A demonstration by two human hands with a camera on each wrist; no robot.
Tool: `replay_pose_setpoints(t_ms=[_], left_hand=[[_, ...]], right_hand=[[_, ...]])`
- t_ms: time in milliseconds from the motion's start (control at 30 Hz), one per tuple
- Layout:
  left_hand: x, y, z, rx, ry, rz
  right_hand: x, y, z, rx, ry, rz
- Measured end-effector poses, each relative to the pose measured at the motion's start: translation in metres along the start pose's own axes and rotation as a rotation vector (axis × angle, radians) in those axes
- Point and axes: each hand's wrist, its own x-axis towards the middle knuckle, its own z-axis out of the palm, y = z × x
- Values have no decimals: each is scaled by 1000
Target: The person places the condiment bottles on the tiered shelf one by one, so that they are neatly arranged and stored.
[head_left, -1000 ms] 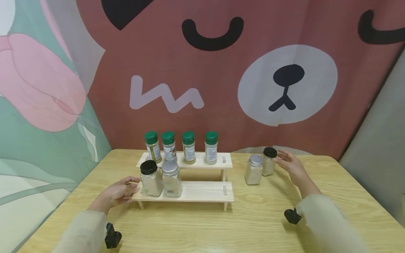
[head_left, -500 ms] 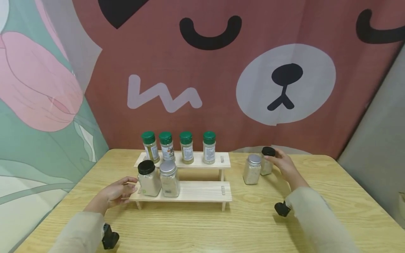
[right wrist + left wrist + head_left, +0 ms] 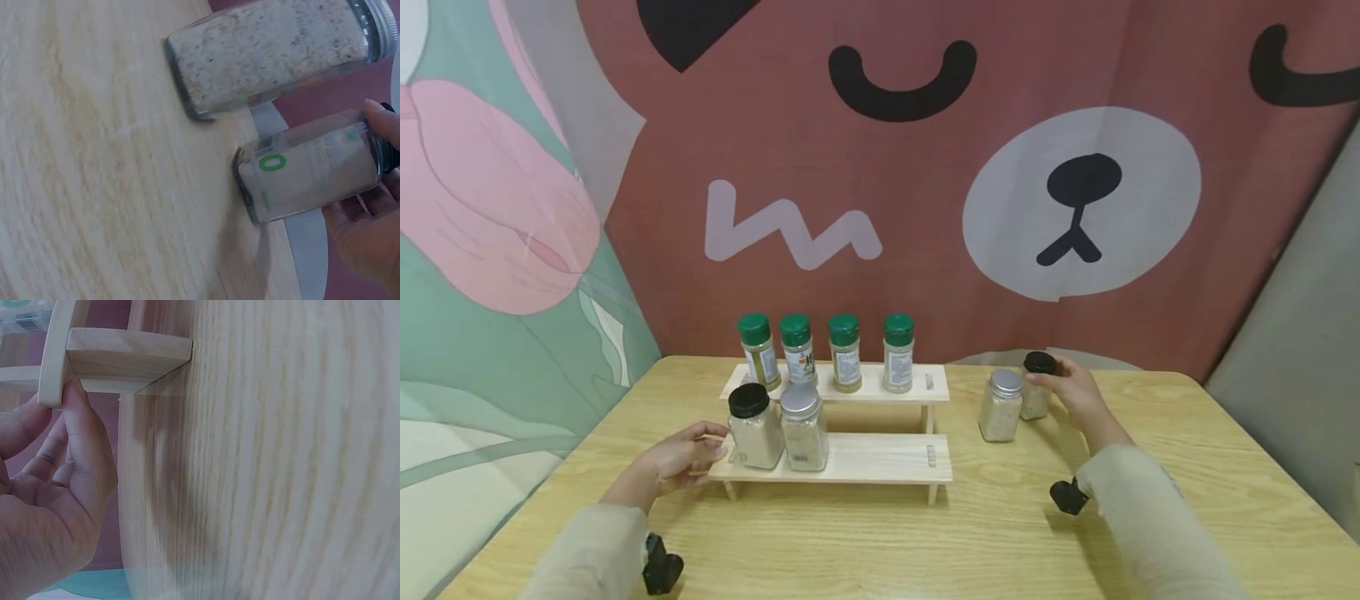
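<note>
My left hand point(image 3: 681, 458) pinches the left end of the lower board of a two-tier wooden rack point(image 3: 880, 457); in the left wrist view the thumb and a finger point(image 3: 81, 419) lie on either face of that board. Over at the right, my right hand point(image 3: 1075, 396) holds a black-lidded glass jar point(image 3: 312, 169) near its top, thumb by the lid. The jar stands upright with its base at the table. Beside it is a silver-lidded jar point(image 3: 1001, 408) of speckled grains. On the lower tier stand a black-lidded jar point(image 3: 756, 433) and a silver-lidded jar point(image 3: 805, 433).
Several green-capped spice bottles point(image 3: 846, 358) line the rack's upper tier. The wooden table point(image 3: 865, 542) reaches back to a cloth backdrop point(image 3: 805, 125) printed with a bear face. A grey wall point(image 3: 1292, 300) rises at the right.
My right hand has moved slightly left, and its fingers have come round the black-lidded jar from its right side. The left hand keeps its place at the rack.
</note>
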Motion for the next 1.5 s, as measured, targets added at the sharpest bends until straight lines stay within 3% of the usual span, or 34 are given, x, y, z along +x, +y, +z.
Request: replay_pose_setpoints(t_ms=[333, 833, 1033, 1167, 1300, 1500], left_hand=[[0, -3, -1, 13, 12, 9], [1, -2, 4, 8, 8, 13], [-1, -3, 3, 22, 25, 2], [-3, -4, 2, 26, 28, -4], [-4, -5, 2, 21, 30, -6], [-1, -2, 1, 23, 30, -15]], right_hand=[[-10, -3, -8, 10, 19, 54], [-42, -26, -31, 78, 68, 30], [-55, -40, -32, 138, 49, -30], [-65, -50, -27, 280, 21, -84], [-76, -59, -20, 399, -28, -188], [-91, -74, -5, 454, -116, -285]])
